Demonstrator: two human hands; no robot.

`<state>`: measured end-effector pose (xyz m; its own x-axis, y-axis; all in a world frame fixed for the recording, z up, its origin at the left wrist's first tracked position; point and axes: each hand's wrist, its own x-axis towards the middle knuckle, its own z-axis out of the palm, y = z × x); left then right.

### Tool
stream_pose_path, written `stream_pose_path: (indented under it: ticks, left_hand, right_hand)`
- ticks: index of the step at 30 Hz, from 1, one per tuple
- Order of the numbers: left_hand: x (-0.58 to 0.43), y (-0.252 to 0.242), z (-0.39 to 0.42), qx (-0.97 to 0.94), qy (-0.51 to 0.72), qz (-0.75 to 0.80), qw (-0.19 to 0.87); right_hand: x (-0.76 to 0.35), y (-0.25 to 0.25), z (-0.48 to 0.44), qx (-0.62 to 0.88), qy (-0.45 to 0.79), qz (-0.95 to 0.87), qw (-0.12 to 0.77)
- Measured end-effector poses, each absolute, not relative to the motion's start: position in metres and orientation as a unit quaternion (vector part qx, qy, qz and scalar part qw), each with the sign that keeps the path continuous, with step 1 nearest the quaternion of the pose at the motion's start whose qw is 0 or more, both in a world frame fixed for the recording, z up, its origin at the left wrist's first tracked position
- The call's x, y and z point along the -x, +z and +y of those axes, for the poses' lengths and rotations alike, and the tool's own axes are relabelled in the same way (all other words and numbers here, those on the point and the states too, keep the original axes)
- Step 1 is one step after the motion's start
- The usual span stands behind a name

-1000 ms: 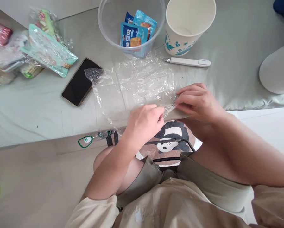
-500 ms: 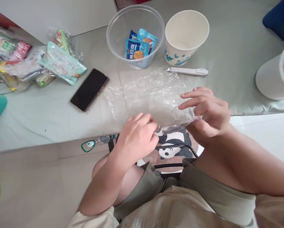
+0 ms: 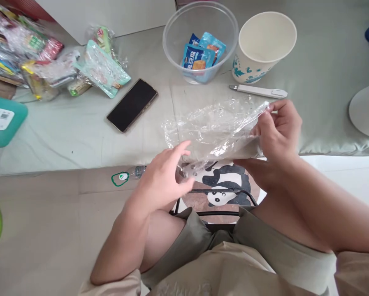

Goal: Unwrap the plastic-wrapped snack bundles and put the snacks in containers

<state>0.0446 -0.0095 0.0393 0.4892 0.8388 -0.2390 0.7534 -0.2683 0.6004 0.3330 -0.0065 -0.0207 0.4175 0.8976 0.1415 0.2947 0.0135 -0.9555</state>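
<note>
A clear, crinkled plastic bag (image 3: 215,127) lies over the front part of the cloth-covered surface, its near edge hanging past the rim. My right hand (image 3: 278,127) pinches the bag's right corner between thumb and fingers, lifting it a little. At the bag's near left edge is my left hand (image 3: 165,174), thumb and fingers spread apart with no grip on the plastic. Behind the bag lies a white utility knife (image 3: 260,91). Farther back stand a clear plastic bowl (image 3: 172,51) with several blue snack packets (image 3: 198,59) and a white paper cup (image 3: 249,68) with a teal leaf pattern.
A black phone (image 3: 132,105) lies left of the bag. Wrapped snack packages (image 3: 51,61) are heaped at the back left, near a teal box (image 3: 14,127). A white container (image 3: 367,109) stands at the right. Below the edge is a panda-print stool (image 3: 226,185).
My right hand has closed on the bag's corner and raised it up and back. My left hand has moved left off the bag's edge and opened. The view has shifted, moving the objects rightward.
</note>
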Motion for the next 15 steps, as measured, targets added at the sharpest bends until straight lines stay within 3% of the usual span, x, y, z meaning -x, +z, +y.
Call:
stream_pose_path:
  ticks: [9, 15]
  left_hand:
    - [-0.038, 0.005, 0.026, -0.55, 0.392, 0.596, 0.436]
    - [-0.049, -0.013, 0.054, -0.452, 0.401, 0.628, 0.489]
  right_hand:
    - [-0.339, -0.017, 0.009, 0.732, 0.26, -0.395, 0.49]
    - [-0.352, -0.02, 0.004, 0.763, 0.218, -0.423, 0.439]
